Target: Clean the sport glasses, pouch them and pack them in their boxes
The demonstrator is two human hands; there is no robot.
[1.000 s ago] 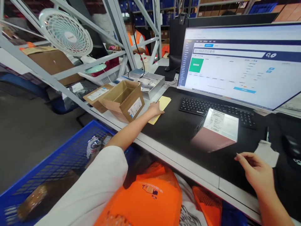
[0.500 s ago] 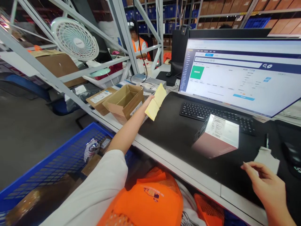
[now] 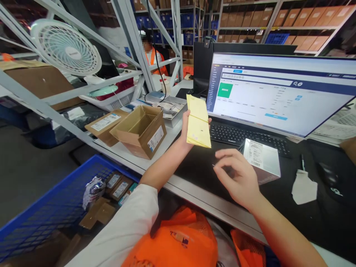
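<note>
My left hand (image 3: 185, 130) is closed on a pad of yellow paper slips (image 3: 198, 128), held up over the desk with a dark line across its middle. My right hand (image 3: 237, 176) is pinched just below and to the right of the pad, apart from it. A tiny dark tip shows at its fingertips, too small to name. Behind that hand a silvery-white and pink box (image 3: 264, 159) with a printed label stands on the black mat, partly hidden. An open cardboard box (image 3: 139, 133) lies left of my left hand.
A monitor (image 3: 258, 92) and keyboard (image 3: 228, 134) stand at the back. To the right are a white paper piece (image 3: 304, 189), a pen (image 3: 302, 162) and a mouse (image 3: 328, 174). A blue crate (image 3: 36, 207) holds parcels below left. Behind the metal frame is a fan (image 3: 66, 48); a person sits further back.
My right hand has moved left from beside the white paper piece to near the yellow pad. My left hand has brought the pad closer and turned its face toward me. The view has shifted.
</note>
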